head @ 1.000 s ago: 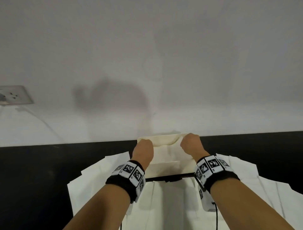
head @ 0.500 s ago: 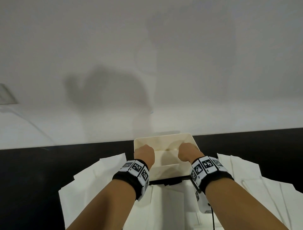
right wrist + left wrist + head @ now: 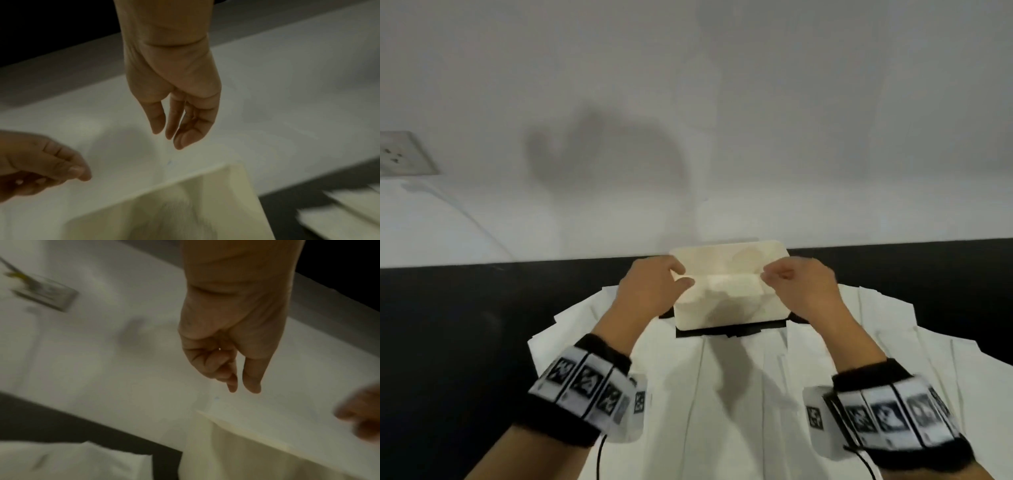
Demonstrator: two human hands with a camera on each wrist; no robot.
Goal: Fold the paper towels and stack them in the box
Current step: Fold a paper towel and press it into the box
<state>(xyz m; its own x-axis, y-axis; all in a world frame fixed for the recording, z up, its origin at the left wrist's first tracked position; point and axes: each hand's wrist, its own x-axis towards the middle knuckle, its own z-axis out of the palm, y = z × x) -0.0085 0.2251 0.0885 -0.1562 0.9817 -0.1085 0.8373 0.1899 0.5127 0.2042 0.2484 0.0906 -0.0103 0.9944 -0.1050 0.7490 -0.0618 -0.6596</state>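
A cream rectangular box [image 3: 729,317] stands at the table's far edge against the wall. A folded paper towel [image 3: 732,286] lies inside it. My left hand [image 3: 681,277] hovers over the box's left end and my right hand [image 3: 768,274] over its right end. In the left wrist view the left hand [image 3: 244,389] hangs above the box [image 3: 246,451] with loosely curled fingers, holding nothing. The right hand [image 3: 168,138] is likewise relaxed and empty above the box [image 3: 236,186]. Unfolded white paper towels [image 3: 739,394] lie spread in front of the box.
The table [image 3: 448,342] is black and meets a white wall just behind the box. A wall socket [image 3: 400,154] with a cable sits at the far left. More loose towels [image 3: 928,342] fan out to the right and left of my arms.
Both hands were down in the box with the folded towel; they have lifted out and drawn back, leaving the towel inside.
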